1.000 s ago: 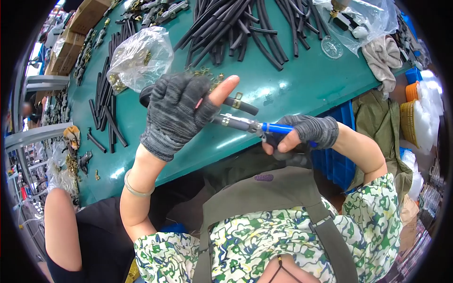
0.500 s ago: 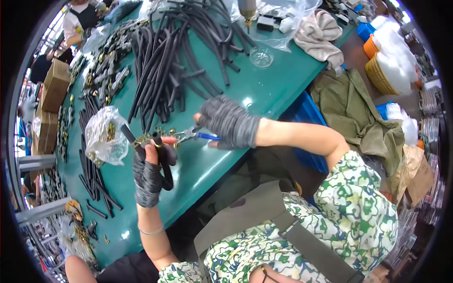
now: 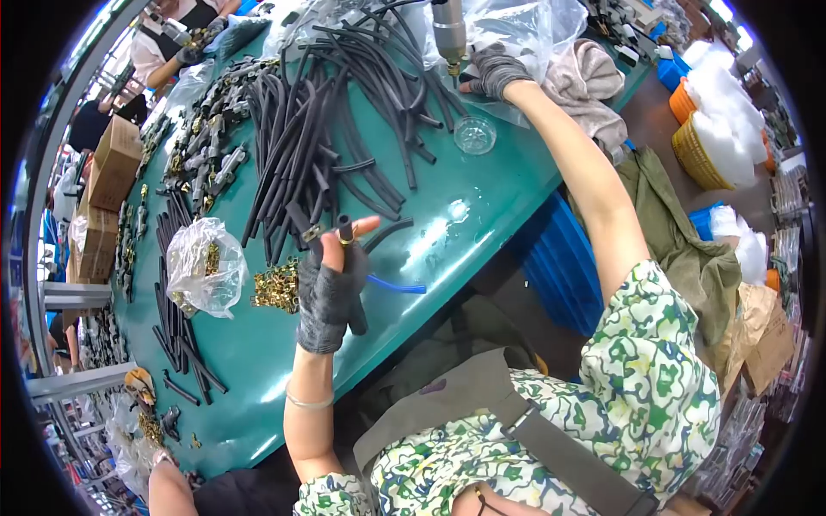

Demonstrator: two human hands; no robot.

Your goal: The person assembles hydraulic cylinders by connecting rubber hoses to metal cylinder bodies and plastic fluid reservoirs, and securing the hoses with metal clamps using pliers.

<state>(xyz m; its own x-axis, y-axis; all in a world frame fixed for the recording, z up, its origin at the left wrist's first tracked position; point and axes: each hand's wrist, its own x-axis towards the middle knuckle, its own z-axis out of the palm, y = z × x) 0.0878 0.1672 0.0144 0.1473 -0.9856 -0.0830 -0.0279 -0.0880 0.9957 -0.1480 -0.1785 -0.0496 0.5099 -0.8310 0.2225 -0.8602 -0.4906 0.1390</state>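
My left hand [image 3: 331, 301], in a grey fingerless glove, is closed round a black rubber hose [image 3: 345, 230] with a brass clamp at its end. Blue-handled pliers [image 3: 397, 285] lie on the table just right of this hand, their jaws hidden behind it. Left of it is a heap of small brass clamps [image 3: 276, 285]. My right hand [image 3: 501, 72], gloved alike, reaches to the back of the table beside a clear plastic bag [image 3: 533, 34]. Its fingers curl downward, and whatever is under them is hidden. An electric screwdriver [image 3: 449, 39] hangs just left of it.
Black hoses [image 3: 292, 146] cover the table's middle; dark fittings [image 3: 211, 146] lie further left. A clear bag with brass parts [image 3: 206, 268], a glass dish [image 3: 475, 136] and a beige cloth [image 3: 585, 82] stand about. Another person [image 3: 163, 52] works at the far left.
My right hand has let go of the pliers and moved up and away to the back right. My left hand has shifted right and up with the hose, uncovering the brass clamps.
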